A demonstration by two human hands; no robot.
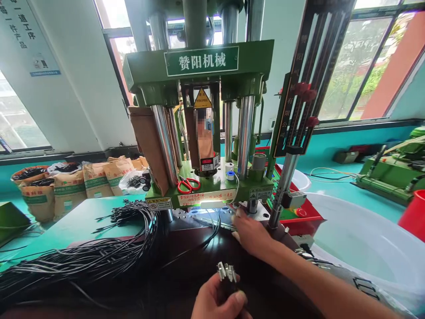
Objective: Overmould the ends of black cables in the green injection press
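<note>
My left hand point(217, 299) is low in the middle, closed around a small bunch of black cable ends with metal plug tips point(226, 271) that stick up. My right hand point(250, 232) reaches forward to the mould bed point(212, 217) under the green vertical press point(202, 133). Its fingers are curled at the bed's edge, touching thin black cables point(212, 226) that run into the mould. What the fingers pinch is hidden. A big bundle of black cables point(99, 252) lies on the table to the left.
Red-handled scissors point(187, 184) lie on the press platen. Brown sacks point(69, 184) stand at the back left. A large white tub point(365, 239) sits on the right, with a red bin point(299, 215) behind the press column and another green machine point(392, 170) further right.
</note>
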